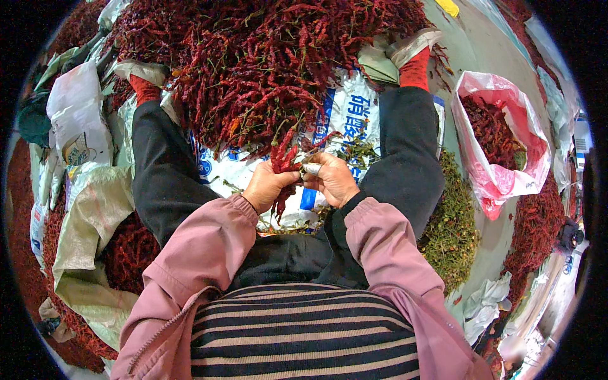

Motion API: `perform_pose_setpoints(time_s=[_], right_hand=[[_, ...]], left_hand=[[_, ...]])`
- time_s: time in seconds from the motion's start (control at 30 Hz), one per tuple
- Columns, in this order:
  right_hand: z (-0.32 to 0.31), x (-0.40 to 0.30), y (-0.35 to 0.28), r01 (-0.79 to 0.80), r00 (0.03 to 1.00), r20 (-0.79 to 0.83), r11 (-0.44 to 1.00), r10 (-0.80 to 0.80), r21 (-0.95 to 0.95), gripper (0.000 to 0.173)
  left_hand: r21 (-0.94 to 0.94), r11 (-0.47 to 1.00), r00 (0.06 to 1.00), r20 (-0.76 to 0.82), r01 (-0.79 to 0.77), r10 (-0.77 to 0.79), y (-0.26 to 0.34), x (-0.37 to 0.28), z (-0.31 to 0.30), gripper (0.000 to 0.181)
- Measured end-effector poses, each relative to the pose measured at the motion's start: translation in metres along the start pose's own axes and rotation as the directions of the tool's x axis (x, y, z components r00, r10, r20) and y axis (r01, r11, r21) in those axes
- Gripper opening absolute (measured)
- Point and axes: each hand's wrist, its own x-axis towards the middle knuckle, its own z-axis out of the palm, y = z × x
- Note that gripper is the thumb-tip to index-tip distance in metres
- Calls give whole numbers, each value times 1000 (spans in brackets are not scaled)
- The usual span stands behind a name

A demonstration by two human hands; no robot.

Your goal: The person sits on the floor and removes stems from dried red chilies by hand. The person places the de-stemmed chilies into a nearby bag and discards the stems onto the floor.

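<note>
My left hand [269,186] grips a small bunch of dried red chillies [284,154], whose tips stick out above and below the fist. Against it, my right hand [334,179] pinches at the stem end of a chilli, with a silvery-grey cover [312,168] on one digit. Both hands meet over a white printed woven sack [242,171] spread between my legs. Loose green-brown stems [358,151] lie on the sack by my right knee. Just beyond the hands rises a large heap of dried red chillies [266,71], many with stems attached.
At right stands an open pink-and-white sack [532,166] with chillies inside. Stem litter [451,228] is piled beside my right thigh. A pale green woven sack [78,247] with chillies lies at left. More chillies [536,232] cover the floor at far right.
</note>
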Motion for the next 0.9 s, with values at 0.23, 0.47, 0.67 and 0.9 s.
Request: perform_pose_setpoints(time_s=[0.23, 0.47, 0.67, 0.9], right_hand=[[-4, -8, 6, 51, 997, 58, 991, -58, 123, 11], [-23, -7, 17, 313, 950, 175, 819, -260, -482, 17], [-9, -19, 14, 166, 986, 75, 946, -150, -278, 15], [-6, -23, 14, 193, 981, 56, 930, -185, -313, 12]], left_hand=[[-215, 973, 997, 20, 82, -80, 5, -6, -1, 18], [-154, 988, 999, -32, 10, -15, 10, -12, 1, 14], [-17, 999, 999, -16, -28, 28, 1, -14, 7, 9], [-21, 999, 999, -10, 31, -32, 4, -20, 15, 9]])
